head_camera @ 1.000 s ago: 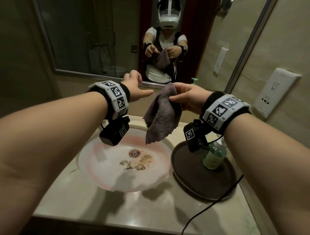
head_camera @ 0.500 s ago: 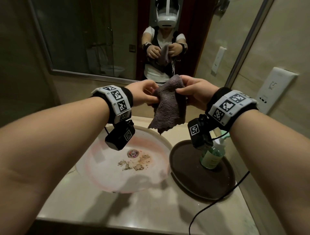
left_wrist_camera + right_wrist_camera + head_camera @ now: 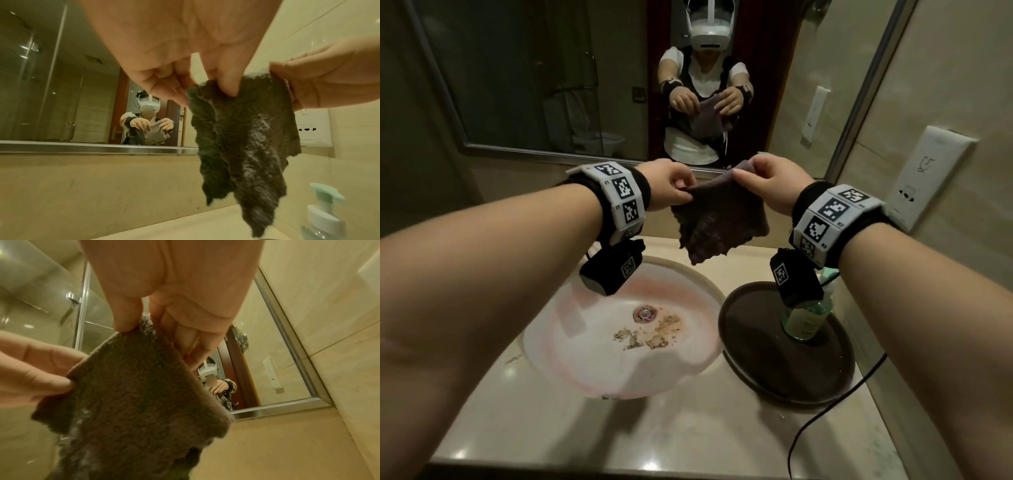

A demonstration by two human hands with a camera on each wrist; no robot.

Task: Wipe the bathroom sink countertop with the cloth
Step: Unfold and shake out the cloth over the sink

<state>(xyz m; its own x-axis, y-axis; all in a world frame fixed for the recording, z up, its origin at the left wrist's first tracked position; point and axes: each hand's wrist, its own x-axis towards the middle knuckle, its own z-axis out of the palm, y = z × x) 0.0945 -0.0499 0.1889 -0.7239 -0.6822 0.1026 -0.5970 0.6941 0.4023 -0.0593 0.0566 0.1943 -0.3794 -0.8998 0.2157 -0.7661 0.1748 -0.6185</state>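
Observation:
A dark purple-brown cloth (image 3: 719, 219) hangs in the air above the back of the beige countertop (image 3: 688, 435), spread between both hands. My left hand (image 3: 671, 186) pinches its upper left corner, and my right hand (image 3: 763, 181) pinches the upper right corner. In the left wrist view the cloth (image 3: 246, 146) droops in folds from the left hand (image 3: 205, 86), with the right hand (image 3: 320, 81) at its other corner. In the right wrist view thumb and fingers of the right hand (image 3: 144, 327) clamp the cloth (image 3: 139, 395) edge.
The white round sink (image 3: 571, 356) holds brownish debris (image 3: 650, 334) near its drain (image 3: 644, 313). A dark round tray (image 3: 756, 363) to its right carries a green soap bottle (image 3: 808, 318). A black cable (image 3: 822, 414) trails over the counter's right side. A mirror (image 3: 551, 68) and wall sockets (image 3: 924, 178) are behind.
My left hand, free a second ago, took the cloth's left corner. Both hands then drew apart, spreading the bunched cloth out flat between them.

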